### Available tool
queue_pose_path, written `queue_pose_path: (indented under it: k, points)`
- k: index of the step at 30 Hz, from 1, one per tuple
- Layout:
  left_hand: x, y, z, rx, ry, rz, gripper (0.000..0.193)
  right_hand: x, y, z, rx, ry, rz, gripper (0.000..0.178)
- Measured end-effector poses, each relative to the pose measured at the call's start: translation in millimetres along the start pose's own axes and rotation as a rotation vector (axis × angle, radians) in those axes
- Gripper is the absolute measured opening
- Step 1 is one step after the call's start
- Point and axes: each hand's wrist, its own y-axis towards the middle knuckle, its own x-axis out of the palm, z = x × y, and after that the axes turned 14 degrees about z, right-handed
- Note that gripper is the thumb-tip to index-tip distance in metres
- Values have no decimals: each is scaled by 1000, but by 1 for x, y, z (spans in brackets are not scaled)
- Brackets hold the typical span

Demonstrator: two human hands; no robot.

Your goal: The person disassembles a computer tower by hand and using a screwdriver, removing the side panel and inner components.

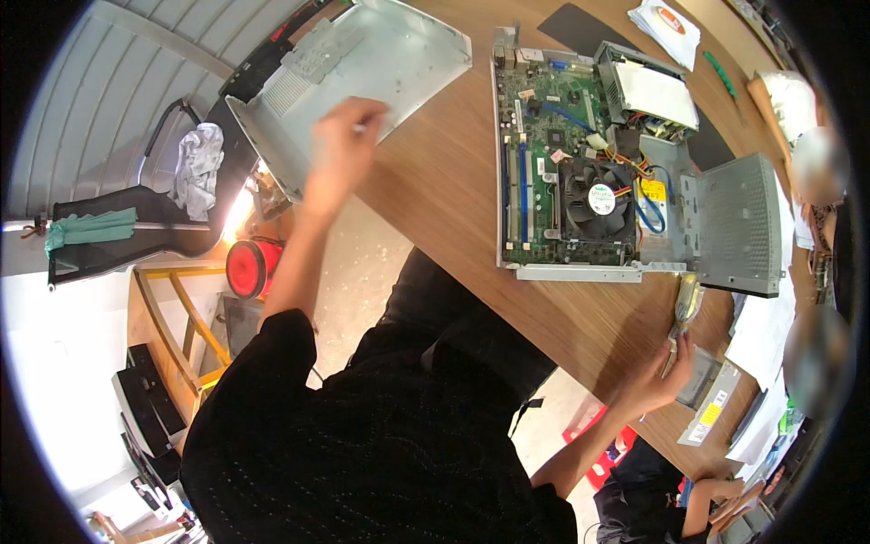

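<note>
My left hand [344,154] is raised over the near edge of a grey metal case cover [408,54]. Its fingers are curled together and slightly blurred; whatever they may hold is too small to make out. My right hand [657,374] closes its fingertips on the end of a screwdriver-like tool with a clear yellow handle [689,299], low over the table at the right. Just beyond that tool lies an opened desktop computer chassis [580,273]. Inside it are a green motherboard [555,100], a black cooling fan [598,199] and a power supply [654,91]. Its perforated front panel [743,227] is swung outward.
A flat metal drive [700,379] and a metal bracket with a yellow label [710,412] lie by my right hand. Papers [761,335] line the table's right side. Another person's hands [720,494] are at the lower right. A red round stool [252,269] stands left.
</note>
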Motion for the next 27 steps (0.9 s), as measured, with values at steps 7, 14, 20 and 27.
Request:
queue_pose_path:
  k: [7, 14, 20, 27]
  points:
    - [-3, 21, -69, -44, 471, -99, 18, 21, 4, 21, 72, -158, -138, 44]
    - [22, 30, -51, -191, 538, -116, 24, 30, 17, 27, 93, -267, -144, 51]
    - [21, 27, -70, -70, 428, -80, 20, 34, 18, 33, 99, -229, -209, 35]
    - [-1, 12, 23, -190, 28, -46, 14, -47, 54, 5, 787, 466, -9, 27]
